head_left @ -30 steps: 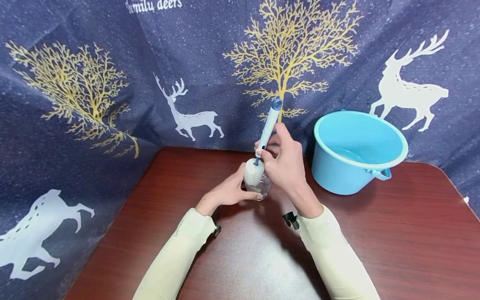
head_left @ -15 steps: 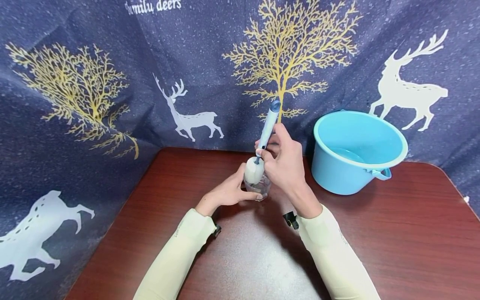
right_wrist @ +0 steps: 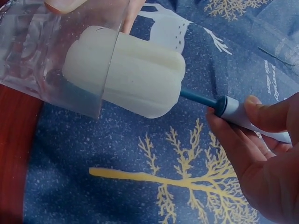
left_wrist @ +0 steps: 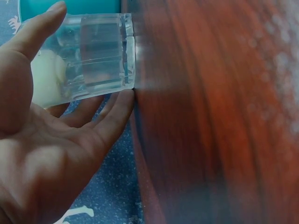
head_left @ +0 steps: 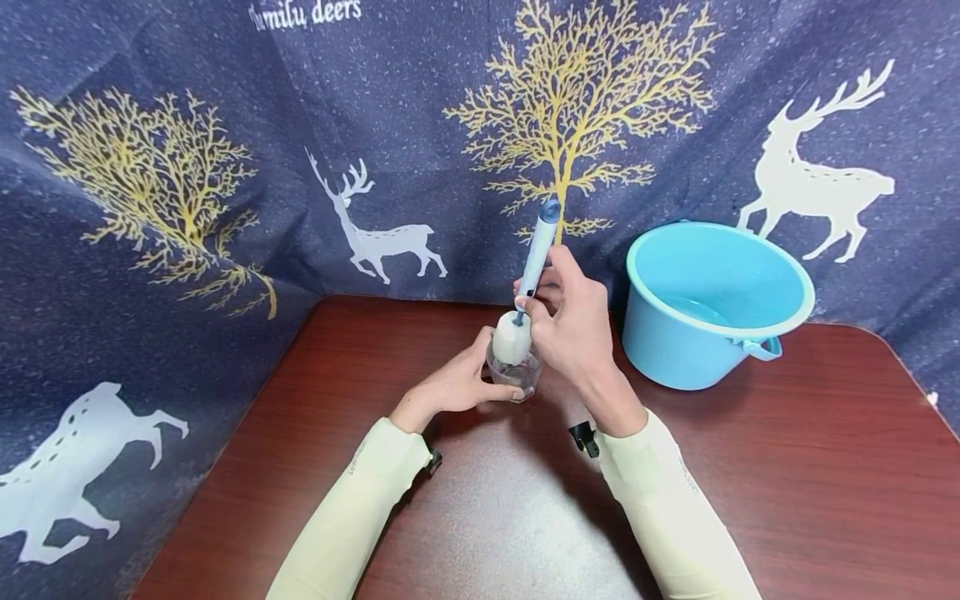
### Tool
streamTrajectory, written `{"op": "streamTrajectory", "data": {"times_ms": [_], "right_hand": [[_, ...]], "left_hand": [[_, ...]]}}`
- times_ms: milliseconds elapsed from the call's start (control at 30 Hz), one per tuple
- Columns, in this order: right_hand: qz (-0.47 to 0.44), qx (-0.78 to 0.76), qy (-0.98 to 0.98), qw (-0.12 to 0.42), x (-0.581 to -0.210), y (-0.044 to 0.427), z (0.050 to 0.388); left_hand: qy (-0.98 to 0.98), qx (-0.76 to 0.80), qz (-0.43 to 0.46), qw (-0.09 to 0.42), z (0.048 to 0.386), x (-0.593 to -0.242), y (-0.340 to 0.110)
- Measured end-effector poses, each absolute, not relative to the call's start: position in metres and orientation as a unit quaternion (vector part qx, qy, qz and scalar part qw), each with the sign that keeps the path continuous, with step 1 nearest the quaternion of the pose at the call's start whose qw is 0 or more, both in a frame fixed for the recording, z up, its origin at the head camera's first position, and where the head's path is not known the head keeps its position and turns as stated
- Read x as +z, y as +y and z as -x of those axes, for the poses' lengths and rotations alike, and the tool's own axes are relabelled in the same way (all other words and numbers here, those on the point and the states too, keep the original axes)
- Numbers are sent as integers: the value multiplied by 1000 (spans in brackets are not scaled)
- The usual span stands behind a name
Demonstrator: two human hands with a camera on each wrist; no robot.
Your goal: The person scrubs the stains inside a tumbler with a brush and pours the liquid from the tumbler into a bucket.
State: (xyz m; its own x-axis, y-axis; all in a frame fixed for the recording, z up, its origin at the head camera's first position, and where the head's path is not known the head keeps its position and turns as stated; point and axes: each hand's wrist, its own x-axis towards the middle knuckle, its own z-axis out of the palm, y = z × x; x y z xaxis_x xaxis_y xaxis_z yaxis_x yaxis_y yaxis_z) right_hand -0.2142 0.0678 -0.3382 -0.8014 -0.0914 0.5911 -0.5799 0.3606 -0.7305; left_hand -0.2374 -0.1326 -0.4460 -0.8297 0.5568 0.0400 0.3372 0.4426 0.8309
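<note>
In the head view my left hand (head_left: 457, 379) grips a clear glass (head_left: 517, 379) low on the table. The left wrist view shows thumb and fingers on either side of the glass (left_wrist: 100, 51), whose base is at the tabletop. My right hand (head_left: 573, 321) holds the pale blue handle of a sponge cup brush (head_left: 538, 250), tilted with its dark blue end up. Its white sponge head (right_wrist: 131, 70) sits partly inside the glass mouth and partly above the rim, as the right wrist view shows. A dark blue stem (right_wrist: 201, 97) joins sponge and handle.
A light blue bucket (head_left: 675, 350) with a side handle stands at the back right of the brown wooden table (head_left: 825, 483). Water seems to lie in its bottom. Behind the table hangs a dark blue cloth (head_left: 450, 100) with deer and golden trees.
The sponge head has risen slightly in the glass and shifted a little to the right, along with my right hand. My left hand and the glass stay in place.
</note>
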Motion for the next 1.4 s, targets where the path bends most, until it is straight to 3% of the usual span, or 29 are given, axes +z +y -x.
{"op": "streamTrajectory", "data": {"times_ms": [1400], "right_hand": [[-232,448,-821,269,-329,76,208]], "left_hand": [[824,481,-275,116,237,-445,-131]]}}
